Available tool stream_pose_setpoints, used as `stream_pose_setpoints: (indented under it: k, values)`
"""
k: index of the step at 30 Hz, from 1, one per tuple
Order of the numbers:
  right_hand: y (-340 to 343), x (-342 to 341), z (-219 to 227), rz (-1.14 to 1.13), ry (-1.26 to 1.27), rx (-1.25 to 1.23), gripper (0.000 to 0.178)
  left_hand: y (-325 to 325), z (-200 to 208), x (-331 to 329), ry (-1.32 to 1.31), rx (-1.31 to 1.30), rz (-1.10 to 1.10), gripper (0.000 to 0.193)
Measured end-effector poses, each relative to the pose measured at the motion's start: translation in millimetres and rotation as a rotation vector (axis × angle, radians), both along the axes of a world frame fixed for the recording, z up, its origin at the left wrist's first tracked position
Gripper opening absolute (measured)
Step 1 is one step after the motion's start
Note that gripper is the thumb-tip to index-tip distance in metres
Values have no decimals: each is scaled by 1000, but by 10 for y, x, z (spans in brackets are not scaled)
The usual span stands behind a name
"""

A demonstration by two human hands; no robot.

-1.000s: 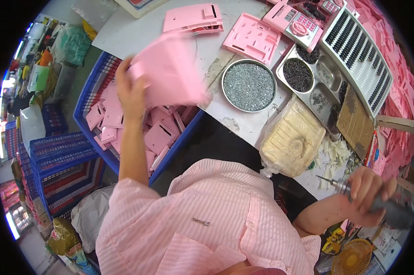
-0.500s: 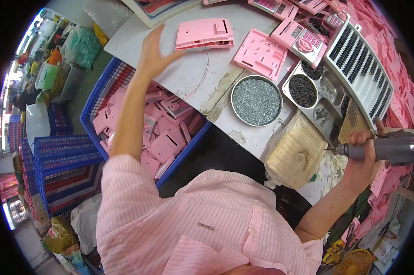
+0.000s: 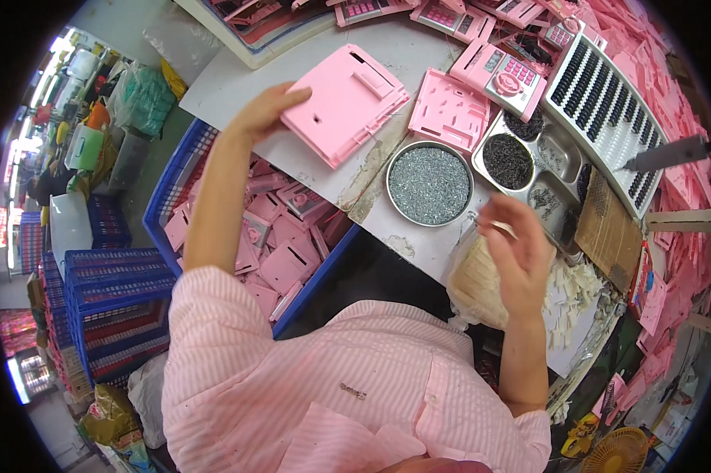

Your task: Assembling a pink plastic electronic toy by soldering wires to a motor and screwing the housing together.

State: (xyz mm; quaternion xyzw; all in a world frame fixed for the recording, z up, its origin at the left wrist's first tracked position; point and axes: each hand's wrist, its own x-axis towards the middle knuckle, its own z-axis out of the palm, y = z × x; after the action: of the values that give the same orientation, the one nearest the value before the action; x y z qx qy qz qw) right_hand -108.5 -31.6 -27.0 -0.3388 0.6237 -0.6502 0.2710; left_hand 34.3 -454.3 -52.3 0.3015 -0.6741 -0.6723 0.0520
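Note:
My left hand (image 3: 265,114) grips the left edge of a pink plastic casing (image 3: 346,102), its thumb on the upper face and its other fingers hidden. The casing is tilted above the worktable and has a slot and a small raised block. My right hand (image 3: 521,252) is in the air over a yellowish block in clear plastic (image 3: 475,280). Its fingers are loosely bent and apart, with nothing visible in them. Nearest to it are a round tin of small silvery screws (image 3: 429,183) and a metal tray (image 3: 481,164) with dark screws in its compartments.
A grey electric screwdriver (image 3: 670,154) hangs at the right, beside a white rack of black pieces (image 3: 607,106). A pink open shell (image 3: 448,106) and a pink keypad unit (image 3: 503,79) lie behind the tin. Left of the table stands a blue crate (image 3: 160,193) of pink parts.
My right hand has let go of the electric screwdriver and moved left towards the screw tin. My left hand has taken hold of the pink casing, which is now tilted and closer to me.

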Motion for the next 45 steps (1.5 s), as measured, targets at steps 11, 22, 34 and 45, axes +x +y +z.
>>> stream_pose_setpoints:
  k: [11,22,34,45]
  values:
    - [-674,390,-354,192,-775,-271,58,2338,706,687,391,-766,171,47]
    - [-567,549,-422,244,-776,-269,66,2538,700,902,480,-922,190,54]
    - [-570,449,-460,216,-762,-306,56,2476,551,1009,645,-283,7,53]
    - [-636,166,-248,55,-538,-235,44,2800,173,796,747,21,-44,61]
